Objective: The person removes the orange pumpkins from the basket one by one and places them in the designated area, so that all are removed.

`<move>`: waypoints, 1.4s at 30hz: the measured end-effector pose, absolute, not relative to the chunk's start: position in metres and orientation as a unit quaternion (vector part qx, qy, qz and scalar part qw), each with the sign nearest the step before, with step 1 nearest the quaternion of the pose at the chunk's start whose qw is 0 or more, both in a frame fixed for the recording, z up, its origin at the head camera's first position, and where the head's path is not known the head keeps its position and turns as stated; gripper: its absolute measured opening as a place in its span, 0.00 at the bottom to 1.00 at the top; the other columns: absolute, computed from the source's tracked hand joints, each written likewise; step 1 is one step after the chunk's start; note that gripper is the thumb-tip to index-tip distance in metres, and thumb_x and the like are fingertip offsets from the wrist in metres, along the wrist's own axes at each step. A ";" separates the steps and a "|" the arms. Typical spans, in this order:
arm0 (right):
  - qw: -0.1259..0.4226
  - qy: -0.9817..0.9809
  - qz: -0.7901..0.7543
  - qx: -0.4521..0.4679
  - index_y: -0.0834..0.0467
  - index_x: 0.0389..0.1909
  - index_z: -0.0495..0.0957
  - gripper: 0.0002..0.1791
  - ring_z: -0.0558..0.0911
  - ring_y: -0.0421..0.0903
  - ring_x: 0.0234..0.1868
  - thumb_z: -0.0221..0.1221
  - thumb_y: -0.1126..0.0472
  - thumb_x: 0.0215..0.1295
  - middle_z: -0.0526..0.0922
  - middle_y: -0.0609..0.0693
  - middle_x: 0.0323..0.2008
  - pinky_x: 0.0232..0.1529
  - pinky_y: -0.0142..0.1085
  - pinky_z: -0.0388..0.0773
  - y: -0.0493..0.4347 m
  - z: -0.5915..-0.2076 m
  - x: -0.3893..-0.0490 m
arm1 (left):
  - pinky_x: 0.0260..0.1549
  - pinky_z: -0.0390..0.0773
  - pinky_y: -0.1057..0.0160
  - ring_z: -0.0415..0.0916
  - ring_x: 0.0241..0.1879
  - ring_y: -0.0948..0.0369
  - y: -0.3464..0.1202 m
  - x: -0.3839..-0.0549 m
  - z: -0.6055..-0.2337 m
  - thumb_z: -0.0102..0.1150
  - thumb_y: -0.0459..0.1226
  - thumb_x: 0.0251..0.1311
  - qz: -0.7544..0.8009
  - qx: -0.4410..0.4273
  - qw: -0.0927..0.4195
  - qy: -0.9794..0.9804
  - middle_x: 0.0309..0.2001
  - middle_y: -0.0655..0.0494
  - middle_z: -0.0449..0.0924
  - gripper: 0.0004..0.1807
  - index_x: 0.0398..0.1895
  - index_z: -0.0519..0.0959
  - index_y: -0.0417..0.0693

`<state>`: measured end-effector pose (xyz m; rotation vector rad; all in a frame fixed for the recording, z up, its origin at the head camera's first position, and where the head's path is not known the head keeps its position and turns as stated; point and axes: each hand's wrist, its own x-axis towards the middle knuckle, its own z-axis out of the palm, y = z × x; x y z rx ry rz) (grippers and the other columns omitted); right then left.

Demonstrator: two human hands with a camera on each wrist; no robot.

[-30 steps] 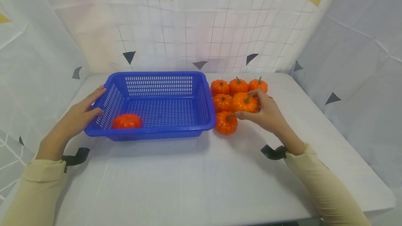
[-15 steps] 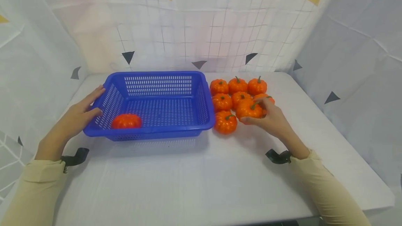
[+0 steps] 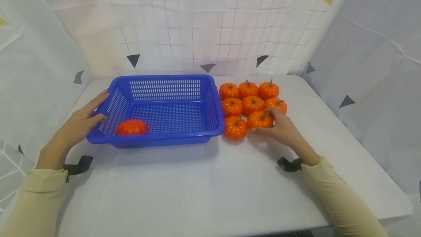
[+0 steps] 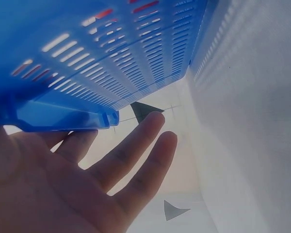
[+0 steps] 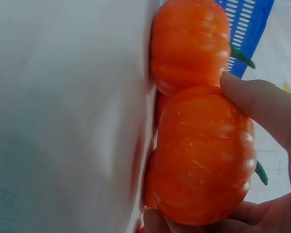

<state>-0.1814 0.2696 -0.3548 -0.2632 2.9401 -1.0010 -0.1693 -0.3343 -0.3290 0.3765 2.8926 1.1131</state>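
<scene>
My right hand [image 3: 279, 129] grips a small orange pumpkin [image 3: 259, 120] with a green stem, thumb on one side and fingers on the other. This pumpkin [image 5: 203, 155] sits low in the front row, right beside another pumpkin [image 3: 235, 128]; whether its base touches the table cannot be told. My left hand [image 3: 77, 123] rests against the left rim of a blue slotted plastic basket [image 3: 154, 137]. In the left wrist view its fingers [image 4: 143, 170] extend loosely below the rim. One redder pumpkin [image 3: 132, 127] lies in the basket's front left corner.
Several more orange pumpkins [image 3: 252, 104] stand in rows directly right of the basket. A white cloth covers the table [image 3: 184, 193]. Behind it hangs a white backdrop [image 3: 204, 28], with a grey side sheet [image 3: 375, 61] at the right.
My right hand has brought the held pumpkin from above the middle row toward me and down into the front row. The middle-row pumpkins have come into sight. My left hand stays on the basket.
</scene>
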 end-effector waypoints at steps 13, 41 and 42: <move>0.080 0.947 -0.301 -0.075 0.65 0.71 0.61 0.59 0.74 0.63 0.55 0.73 0.30 0.52 0.75 0.66 0.59 0.56 0.58 0.77 0.274 -0.355 -0.183 | 0.64 0.46 0.19 0.37 0.77 0.29 -0.333 -0.170 -0.328 0.43 0.38 0.78 0.357 0.115 0.013 0.927 0.84 0.43 0.34 0.39 0.86 0.40 0.55; -0.084 0.857 -0.245 -0.445 0.57 0.66 0.77 0.25 0.73 0.48 0.67 0.68 0.60 0.69 0.77 0.52 0.64 0.64 0.43 0.75 0.114 -0.238 -0.175 | 0.65 0.44 0.20 0.37 0.78 0.30 -0.333 -0.170 -0.328 0.42 0.38 0.78 0.359 0.118 0.004 0.926 0.84 0.44 0.35 0.39 0.86 0.42 0.54; -0.074 0.856 -0.236 -0.454 0.57 0.66 0.77 0.26 0.72 0.48 0.67 0.67 0.60 0.69 0.77 0.52 0.64 0.65 0.42 0.74 0.105 -0.235 -0.177 | 0.65 0.44 0.20 0.37 0.78 0.30 -0.333 -0.170 -0.327 0.42 0.38 0.78 0.359 0.118 0.004 0.926 0.84 0.44 0.35 0.39 0.86 0.42 0.54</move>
